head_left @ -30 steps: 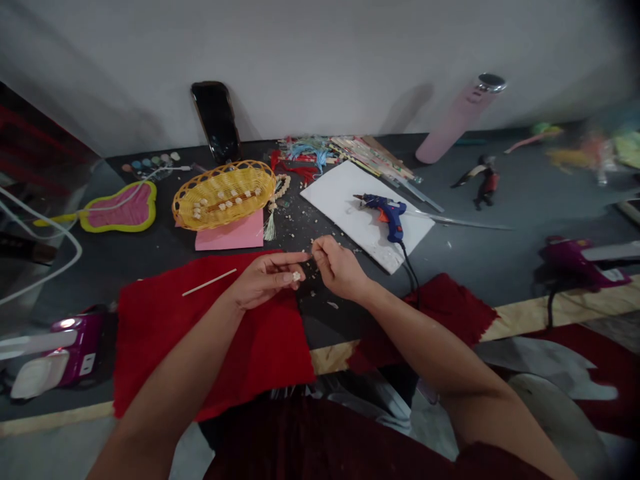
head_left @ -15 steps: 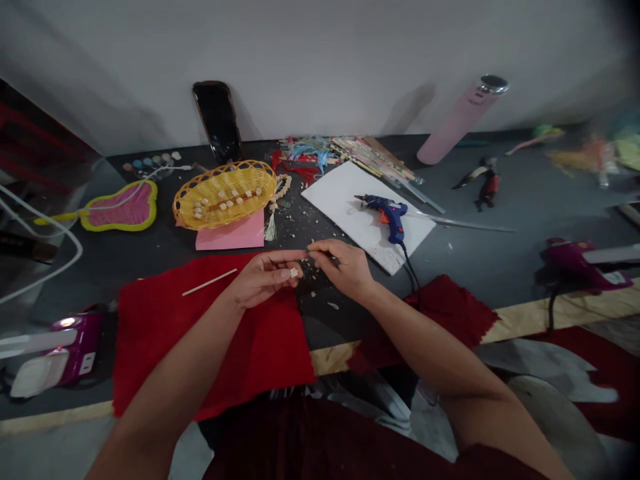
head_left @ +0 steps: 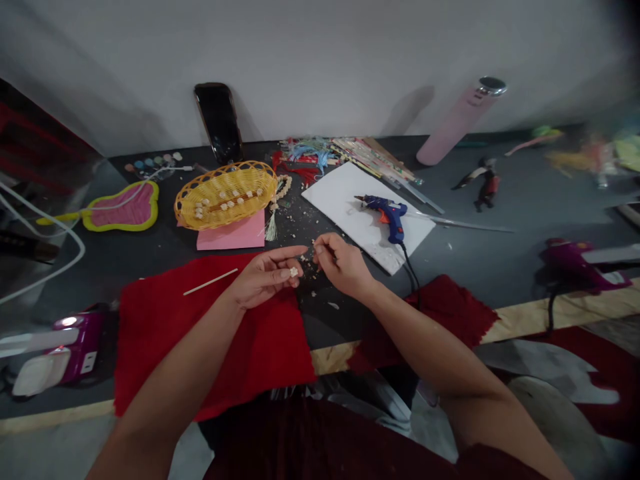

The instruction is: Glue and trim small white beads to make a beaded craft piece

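Note:
Between the thumb and fingers of my left hand point(head_left: 265, 275) is a small cream flower-shaped piece point(head_left: 293, 272), its index finger stretched out to the right. My right hand point(head_left: 343, 265) is closed in a pinch just right of that fingertip, apart from it; whatever it pinches is too small to make out. Under my left hand lies a red cloth point(head_left: 210, 347) with a thin pale stick point(head_left: 210, 281) on it. Small crumbs are scattered on the dark table beneath my right hand. Behind stands a yellow wicker basket point(head_left: 185, 212) holding several similar cream pieces.
A blue glue gun point(head_left: 387, 212) rests on a white board point(head_left: 340, 193) at the right. Farther back are tassels and sticks point(head_left: 370, 157), a phone point(head_left: 219, 120) and a pink bottle point(head_left: 457, 127). A purple device point(head_left: 80, 347) stands at the left edge.
My right hand has drawn slightly away from the left index fingertip, its fingers curling in more. My left hand keeps its hold on the small flower-shaped piece.

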The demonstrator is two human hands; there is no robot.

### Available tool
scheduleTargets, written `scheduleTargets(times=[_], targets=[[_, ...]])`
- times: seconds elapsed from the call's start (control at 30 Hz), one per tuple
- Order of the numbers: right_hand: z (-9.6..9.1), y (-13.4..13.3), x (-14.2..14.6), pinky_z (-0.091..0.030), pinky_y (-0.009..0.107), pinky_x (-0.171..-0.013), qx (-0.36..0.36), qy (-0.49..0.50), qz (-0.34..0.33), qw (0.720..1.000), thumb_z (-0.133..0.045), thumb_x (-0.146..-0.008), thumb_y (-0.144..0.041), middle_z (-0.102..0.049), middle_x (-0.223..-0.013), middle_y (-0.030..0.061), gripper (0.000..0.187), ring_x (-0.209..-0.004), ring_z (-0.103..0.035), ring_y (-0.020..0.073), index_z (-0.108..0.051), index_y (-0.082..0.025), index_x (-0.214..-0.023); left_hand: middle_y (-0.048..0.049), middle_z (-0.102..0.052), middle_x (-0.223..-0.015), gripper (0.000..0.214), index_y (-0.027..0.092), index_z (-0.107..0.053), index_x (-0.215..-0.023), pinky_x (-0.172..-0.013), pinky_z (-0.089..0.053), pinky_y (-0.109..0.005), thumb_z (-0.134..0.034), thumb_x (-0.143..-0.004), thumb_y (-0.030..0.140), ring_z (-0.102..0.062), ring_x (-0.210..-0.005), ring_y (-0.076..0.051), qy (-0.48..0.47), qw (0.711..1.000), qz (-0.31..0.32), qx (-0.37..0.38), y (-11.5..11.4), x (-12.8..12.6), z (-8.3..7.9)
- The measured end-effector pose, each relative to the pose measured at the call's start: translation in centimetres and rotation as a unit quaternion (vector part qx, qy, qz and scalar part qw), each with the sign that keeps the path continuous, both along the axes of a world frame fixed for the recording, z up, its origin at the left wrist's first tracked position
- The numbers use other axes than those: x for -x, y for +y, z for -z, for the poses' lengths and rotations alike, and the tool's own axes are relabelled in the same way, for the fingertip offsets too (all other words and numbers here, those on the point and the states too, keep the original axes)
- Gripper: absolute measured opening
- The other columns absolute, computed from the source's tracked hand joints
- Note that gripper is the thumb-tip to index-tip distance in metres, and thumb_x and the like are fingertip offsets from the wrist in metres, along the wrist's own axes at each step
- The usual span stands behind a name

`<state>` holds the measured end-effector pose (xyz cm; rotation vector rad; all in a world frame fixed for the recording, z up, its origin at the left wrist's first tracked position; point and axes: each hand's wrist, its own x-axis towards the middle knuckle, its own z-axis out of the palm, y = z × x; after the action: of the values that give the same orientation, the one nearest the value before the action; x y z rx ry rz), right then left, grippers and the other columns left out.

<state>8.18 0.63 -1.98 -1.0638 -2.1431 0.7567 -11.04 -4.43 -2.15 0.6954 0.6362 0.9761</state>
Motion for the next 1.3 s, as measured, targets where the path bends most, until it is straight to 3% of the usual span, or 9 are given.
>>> scheduleTargets(times=[0.2, 0.4, 0.63, 0.87, 1.0, 1.17, 1.3], targets=[[-1.2, -0.5, -0.1, -0.038, 0.021, -0.055, 0.057, 0.069, -0.04, 0.995, -0.033, -0.092, -0.021, -0.051, -0.056, -0.0039, 0.022, -0.05, -0.048, 0.0079, -0.046, -0.019, -0.074, -0.0039, -0.064, -0.085, 0.05, 0.017, -0.055, -0.118, -0.065, -0.047, -0.024, -0.068, -0.07, 0.013, -0.057, -0.063, -0.008, 0.001, 1.0, -0.022, -0.001, 0.4, 0.0, -0.1], [-0.5, -0.7, 0.4, -0.044, 0.02, -0.056, 0.107, 0.131, -0.082, 0.982, -0.045, -0.086, -0.02, -0.059, -0.078, 0.0004, 0.011, -0.059, -0.057, 0.0081, -0.054, -0.019, -0.092, -0.0019, -0.063, -0.084, 0.045, 0.018, -0.059, -0.11, -0.064, -0.049, -0.022, -0.07, -0.067, 0.011, -0.059, -0.065, -0.008, -0.002, 0.998, -0.07, 0.004, 0.7, 0.0, 0.2], [0.1, -0.6, 0.7, -0.044, 0.02, -0.055, 0.194, 0.135, -0.11, 0.966, -0.051, -0.085, -0.027, -0.061, -0.076, -0.0002, 0.014, -0.059, -0.054, 0.008, -0.059, -0.018, -0.093, -0.0013, -0.066, -0.076, 0.024, 0.014, -0.067, -0.087, -0.064, -0.052, -0.021, -0.072, -0.065, 0.011, -0.062, -0.065, -0.009, 0.031, 0.994, -0.108, 0.011, 0.7, 0.0, 0.9], [0.4, -0.8, 0.9, -0.042, 0.019, -0.055, 0.16, 0.095, -0.121, 0.975, -0.049, -0.086, -0.026, -0.062, -0.075, -0.0005, 0.015, -0.058, -0.053, 0.0076, -0.061, -0.017, -0.088, -0.0027, -0.068, -0.074, 0.021, 0.012, -0.067, -0.084, -0.061, -0.054, -0.021, -0.073, -0.065, 0.012, -0.064, -0.066, -0.011, 0.049, 0.992, -0.11, 0.03, 0.6, -0.1, 0.8], [0.0, -0.9, 0.7, -0.04, 0.019, -0.052, 0.121, 0.096, -0.074, 0.985, -0.047, -0.087, -0.026, -0.059, -0.067, -0.0013, 0.014, -0.054, -0.051, 0.008, -0.059, -0.017, -0.088, -0.0031, -0.068, -0.075, 0.021, 0.012, -0.068, -0.086, -0.063, -0.055, -0.022, -0.073, -0.065, 0.011, -0.066, -0.069, -0.012, 0.046, 0.992, -0.111, 0.033, 0.6, -0.2, 0.8], [-0.2, -0.9, 0.7, -0.047, 0.024, -0.066, 0.023, 0.106, -0.076, 0.991, -0.052, -0.084, -0.024, -0.065, -0.082, 0.0028, 0.012, -0.071, -0.059, 0.0118, -0.061, -0.02, -0.091, -0.0021, -0.067, -0.076, 0.026, 0.013, -0.067, -0.089, -0.064, -0.055, -0.021, -0.074, -0.063, 0.011, -0.065, -0.067, -0.011, 0.047, 0.992, -0.11, 0.028, 0.6, -0.4, 0.9], [0.2, -0.9, 0.7, -0.048, 0.026, -0.071, -0.016, 0.089, -0.097, 0.991, -0.05, -0.085, -0.02, -0.066, -0.085, 0.0037, 0.014, -0.078, -0.061, 0.0134, -0.061, -0.021, -0.093, -0.0013, -0.066, -0.073, 0.023, 0.012, -0.065, -0.084, -0.062, -0.054, -0.021, -0.075, -0.063, 0.012, -0.064, -0.063, -0.01, 0.063, 0.991, -0.112, 0.032, 0.6, -0.5, 1.0]])
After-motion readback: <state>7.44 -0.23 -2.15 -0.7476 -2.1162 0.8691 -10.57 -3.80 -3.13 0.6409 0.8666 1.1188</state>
